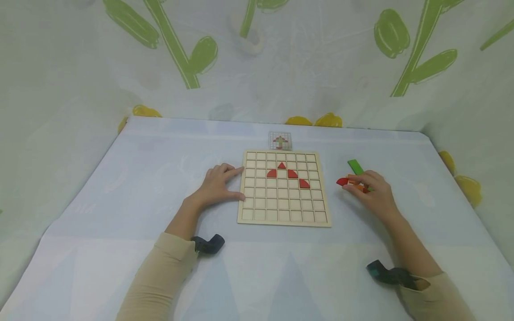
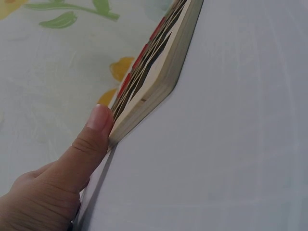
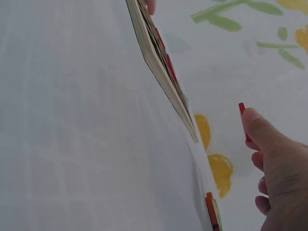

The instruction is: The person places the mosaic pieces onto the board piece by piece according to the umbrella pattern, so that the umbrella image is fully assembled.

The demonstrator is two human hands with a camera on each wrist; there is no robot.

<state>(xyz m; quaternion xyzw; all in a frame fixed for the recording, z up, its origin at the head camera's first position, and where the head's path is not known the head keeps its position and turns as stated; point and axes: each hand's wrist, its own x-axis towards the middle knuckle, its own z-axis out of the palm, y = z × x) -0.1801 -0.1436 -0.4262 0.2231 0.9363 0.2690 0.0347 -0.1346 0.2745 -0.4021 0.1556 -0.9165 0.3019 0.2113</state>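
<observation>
My right hand (image 1: pixel 376 194) pinches a red quarter-round tile (image 1: pixel 341 181) between thumb and fingers. In the right wrist view this tile (image 3: pixel 242 109) is seen edge-on, raised off the table. Below and beside that hand lie loose tiles, among them a green strip (image 1: pixel 355 166) and an orange piece (image 3: pixel 211 204), partly hidden by the fingers. At the board's left edge, my left hand (image 1: pixel 217 185) touches the rim with its spread thumb and index finger. The wooden grid board (image 1: pixel 260 193) holds a red triangle (image 1: pixel 282 165) and several red quarter-rounds, one of them (image 1: pixel 304 183) farthest right.
A small pattern card (image 1: pixel 280 146) with a red and green figure on a grid lies just behind the board. Patterned cloth (image 1: pixel 305 53) hangs beyond the back edge of the pale table (image 1: pixel 192 142). Dark wrist straps (image 1: pixel 209 245) stick out at both sleeves.
</observation>
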